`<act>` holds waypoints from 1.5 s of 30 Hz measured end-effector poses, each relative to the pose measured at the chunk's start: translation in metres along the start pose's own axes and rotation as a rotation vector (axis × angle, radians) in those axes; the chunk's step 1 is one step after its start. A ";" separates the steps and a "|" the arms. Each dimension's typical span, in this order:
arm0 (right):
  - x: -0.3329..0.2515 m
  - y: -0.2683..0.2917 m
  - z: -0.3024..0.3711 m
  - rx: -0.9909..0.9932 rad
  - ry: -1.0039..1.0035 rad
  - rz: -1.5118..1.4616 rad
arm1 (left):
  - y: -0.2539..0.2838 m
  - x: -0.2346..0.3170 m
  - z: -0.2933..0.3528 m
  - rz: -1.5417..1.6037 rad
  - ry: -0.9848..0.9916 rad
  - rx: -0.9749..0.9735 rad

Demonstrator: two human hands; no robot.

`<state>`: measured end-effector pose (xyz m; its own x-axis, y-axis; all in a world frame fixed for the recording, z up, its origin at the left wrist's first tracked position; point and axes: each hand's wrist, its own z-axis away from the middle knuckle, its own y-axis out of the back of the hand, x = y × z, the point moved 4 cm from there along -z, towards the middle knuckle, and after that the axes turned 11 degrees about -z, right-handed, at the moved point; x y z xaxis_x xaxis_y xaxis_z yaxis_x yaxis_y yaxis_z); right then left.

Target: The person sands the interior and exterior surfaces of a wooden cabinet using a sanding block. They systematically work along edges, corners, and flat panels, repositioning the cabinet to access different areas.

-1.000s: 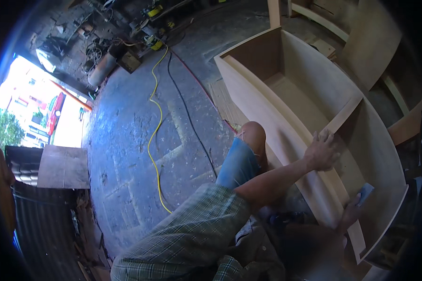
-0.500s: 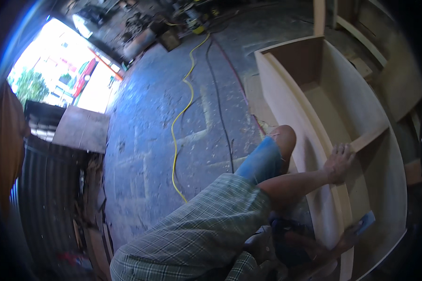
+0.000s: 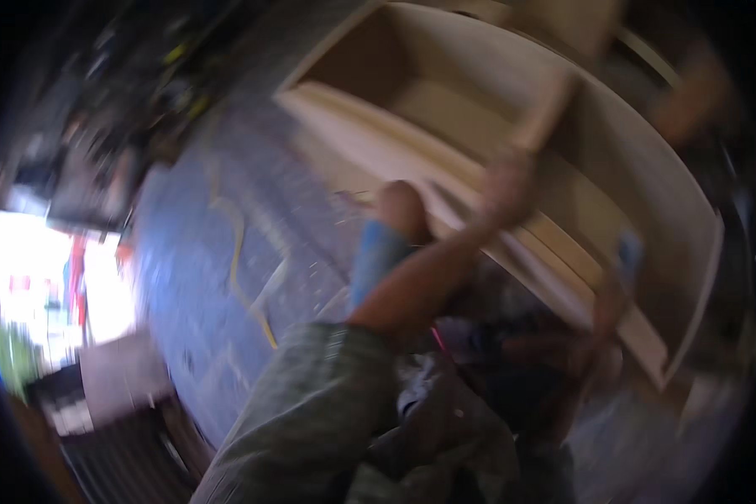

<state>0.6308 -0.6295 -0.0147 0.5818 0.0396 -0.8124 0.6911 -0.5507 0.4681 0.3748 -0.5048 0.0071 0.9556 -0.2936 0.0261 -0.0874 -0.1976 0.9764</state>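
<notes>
A pale, unpainted wooden cabinet [image 3: 357, 118], open on top and split by a divider [image 3: 550, 113], lies in front of me and to the right. My left hand [image 3: 508, 186] grips its long front rail where the divider meets it; blur hides the single fingers. Farther right, my right hand [image 3: 611, 302] holds a flat blue-grey piece [image 3: 630, 250], perhaps sandpaper, over the near end of the cabinet. Motion smears this piece, and I cannot tell whether it touches the wood.
My bent knee [image 3: 401, 210] is close against the cabinet's front. A yellow cord [image 3: 239, 252] runs over the worn blue-grey floor [image 3: 185, 311]. Corrugated metal [image 3: 130, 449] and a board [image 3: 126, 374] stand at lower left, below a bright opening [image 3: 34, 277].
My view has swung, so the cabinet appears turned and farther left, and the doorway lower. My left hand stays by the divider; my right hand still holds the blue-grey piece.
</notes>
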 end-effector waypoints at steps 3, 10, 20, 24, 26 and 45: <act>-0.026 0.003 -0.010 0.049 -0.063 0.181 | -0.002 0.003 -0.014 0.064 -0.026 -0.170; -0.030 0.018 0.002 0.115 -0.050 0.294 | 0.003 0.020 -0.006 0.026 0.014 -0.122; -0.041 0.020 0.008 0.085 -0.118 0.305 | 0.008 0.018 -0.002 0.015 -0.021 -0.119; -0.043 0.022 0.011 0.032 -0.184 0.332 | 0.007 0.020 0.000 0.052 -0.058 -0.099; -0.047 0.024 0.008 0.071 -0.152 0.313 | 0.001 0.017 -0.006 0.031 -0.040 -0.102; -0.051 0.097 0.046 0.475 0.160 0.031 | 0.026 0.053 0.059 0.127 -0.843 0.231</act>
<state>0.6484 -0.7231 0.0565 0.6836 0.1240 -0.7193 0.4222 -0.8710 0.2511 0.4063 -0.5809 0.0214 0.4172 -0.9003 -0.1240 -0.3207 -0.2735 0.9068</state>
